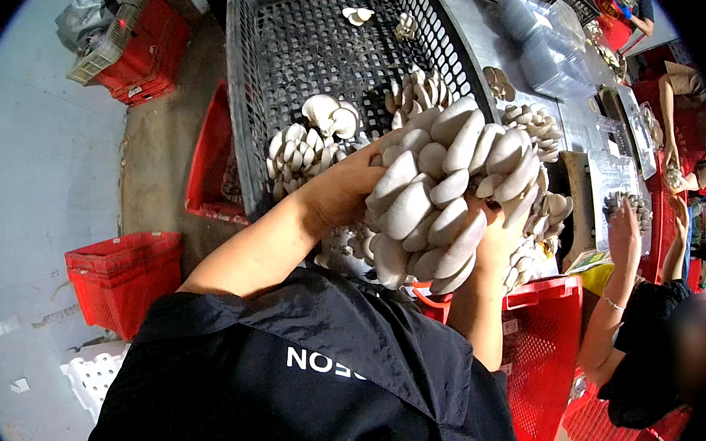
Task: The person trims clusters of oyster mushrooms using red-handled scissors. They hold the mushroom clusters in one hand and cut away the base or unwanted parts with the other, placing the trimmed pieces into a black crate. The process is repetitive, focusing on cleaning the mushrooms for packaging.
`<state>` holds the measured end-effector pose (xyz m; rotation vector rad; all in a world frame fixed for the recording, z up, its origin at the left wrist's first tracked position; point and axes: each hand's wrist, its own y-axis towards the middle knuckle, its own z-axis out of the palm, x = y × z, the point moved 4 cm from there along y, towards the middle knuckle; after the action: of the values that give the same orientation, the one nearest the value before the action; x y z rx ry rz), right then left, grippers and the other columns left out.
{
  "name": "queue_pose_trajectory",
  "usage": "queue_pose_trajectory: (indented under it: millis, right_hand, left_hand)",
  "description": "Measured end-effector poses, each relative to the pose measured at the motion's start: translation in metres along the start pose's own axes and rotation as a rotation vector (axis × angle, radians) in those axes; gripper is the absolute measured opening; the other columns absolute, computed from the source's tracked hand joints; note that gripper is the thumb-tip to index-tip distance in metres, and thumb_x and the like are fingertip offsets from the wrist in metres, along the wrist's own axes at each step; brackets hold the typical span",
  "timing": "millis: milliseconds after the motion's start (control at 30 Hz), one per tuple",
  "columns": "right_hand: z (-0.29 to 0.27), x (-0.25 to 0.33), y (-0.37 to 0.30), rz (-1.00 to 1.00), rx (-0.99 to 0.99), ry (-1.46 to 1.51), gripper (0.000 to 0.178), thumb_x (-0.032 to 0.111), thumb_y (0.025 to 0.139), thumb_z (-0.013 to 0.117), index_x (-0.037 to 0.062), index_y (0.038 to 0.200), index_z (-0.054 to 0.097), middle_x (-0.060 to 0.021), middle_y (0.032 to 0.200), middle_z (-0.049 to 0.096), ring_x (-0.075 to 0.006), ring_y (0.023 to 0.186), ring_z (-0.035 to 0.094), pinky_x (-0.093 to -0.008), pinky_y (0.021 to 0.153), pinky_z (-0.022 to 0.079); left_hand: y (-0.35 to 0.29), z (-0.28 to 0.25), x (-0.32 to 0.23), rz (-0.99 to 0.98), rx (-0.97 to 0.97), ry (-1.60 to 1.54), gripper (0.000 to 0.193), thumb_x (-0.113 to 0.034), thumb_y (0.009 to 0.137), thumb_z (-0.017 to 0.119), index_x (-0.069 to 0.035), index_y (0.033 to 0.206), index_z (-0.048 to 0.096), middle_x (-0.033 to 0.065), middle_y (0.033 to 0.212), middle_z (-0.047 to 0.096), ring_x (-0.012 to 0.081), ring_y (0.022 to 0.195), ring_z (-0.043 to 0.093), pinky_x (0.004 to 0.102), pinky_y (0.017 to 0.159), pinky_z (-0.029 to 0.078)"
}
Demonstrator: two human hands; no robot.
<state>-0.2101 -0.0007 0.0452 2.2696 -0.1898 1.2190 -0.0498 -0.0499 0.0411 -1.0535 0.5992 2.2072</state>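
A large cluster of grey oyster mushrooms (432, 204) is held up in front of me between both hands. My left hand (354, 182) grips it from the left, with the fingers hidden behind the caps. Low on the cluster's right side, my right hand (496, 228) is closed around it, partly covered by caps. Just beyond is a black plastic crate (318, 32) with perforated walls. Smaller mushroom clumps (300, 153) lie in its near part, and a few pale pieces (357, 16) rest farther back.
Red crates (125, 276) stand on the floor at left, and another red crate (544, 355) is close by my right arm. Clear plastic trays (549, 48) are stacked on the metal table, with more mushroom clumps (535, 126) nearer. At right, a co-worker's hand (624, 233) handles mushrooms.
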Motion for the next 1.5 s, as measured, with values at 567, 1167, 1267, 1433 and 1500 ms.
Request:
queue_pose_trajectory:
  millis: [567,1167,1267,1433,1500]
  right_hand:
    - [0.008,-0.012,0.006,0.383,-0.076,0.705,0.046,0.006,0.072,0.075,0.0049,0.109,0.050,-0.0050,0.091,0.057,-0.0158,0.074,0.053,-0.0277,0.064,0.045]
    - [-0.034,-0.292,0.020,0.799,-0.422,0.381,0.015,0.009,0.075,0.073,0.0018,0.081,0.062,-0.0046,0.066,0.060,-0.0130,0.050,0.054,-0.0257,0.045,0.042]
    - [-0.015,-0.291,0.020,0.587,-0.225,-0.133,0.020,0.011,0.074,0.072,-0.0022,0.088,0.068,-0.0102,0.077,0.068,-0.0181,0.059,0.061,-0.0318,0.055,0.047]
    - [-0.015,-0.301,0.022,0.669,0.120,-0.474,0.036,0.025,0.066,0.070,0.0002,0.092,0.070,-0.0226,0.085,0.068,-0.0342,0.085,0.067,-0.0391,0.078,0.051]
    - [-0.025,-0.307,0.022,0.633,0.125,-0.508,0.046,0.024,0.065,0.079,-0.0042,0.100,0.068,-0.0216,0.088,0.069,-0.0259,0.075,0.068,-0.0347,0.072,0.052]
  left_hand:
    - [-0.008,-0.014,0.003,0.862,-0.198,1.631,0.034,-0.030,0.069,0.072,-0.013,0.096,0.061,0.0047,0.096,0.056,0.0245,0.093,0.057,0.0362,0.082,0.049]
    - [0.009,-0.001,-0.013,1.000,0.013,1.495,0.027,-0.029,0.069,0.073,-0.015,0.088,0.060,0.0050,0.088,0.053,0.0276,0.088,0.056,0.0431,0.076,0.047]
    - [0.008,-0.001,-0.015,1.012,0.034,1.471,0.026,-0.029,0.069,0.073,-0.015,0.087,0.060,0.0051,0.086,0.053,0.0282,0.087,0.056,0.0443,0.075,0.047]
    - [0.012,0.003,-0.022,1.056,0.056,1.419,0.024,-0.028,0.069,0.073,-0.016,0.085,0.060,0.0052,0.084,0.052,0.0290,0.086,0.056,0.0462,0.073,0.046]
    - [0.018,0.009,-0.024,1.103,0.066,1.373,0.023,-0.028,0.069,0.073,-0.016,0.084,0.060,0.0052,0.083,0.052,0.0294,0.085,0.056,0.0470,0.072,0.046]
